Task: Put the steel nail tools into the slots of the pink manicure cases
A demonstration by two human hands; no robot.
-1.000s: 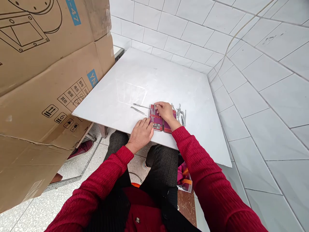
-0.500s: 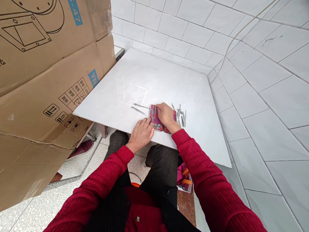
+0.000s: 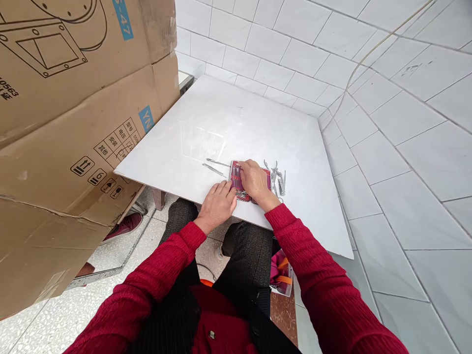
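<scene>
An open red manicure case (image 3: 239, 183) lies on the white tabletop, with several slim metal tools in its left half. My left hand (image 3: 217, 202) grips the case's left edge near its lower corner. Over the case's middle is my right hand (image 3: 254, 179), fingers closed and thumb and fingertips at the upper part of the left half; what they pinch is hidden. Several loose metal nail tools (image 3: 280, 185), clipper-like and scissor-like, lie right of the case. To its left are a thin metal tool (image 3: 217, 162) and slim tweezer-like pieces (image 3: 214, 169).
A big cardboard box (image 3: 84, 128) stands against the left side of the white table (image 3: 250, 118). Tiled walls (image 3: 273, 44) rise behind and at right, with a cable (image 3: 348, 78) running down the corner. A clear bag (image 3: 282, 275) with pink and orange things sits below the table.
My right fingertips have shifted slightly up and left over the case's left half. My left hand keeps its place on the case. The whole view has shifted a little.
</scene>
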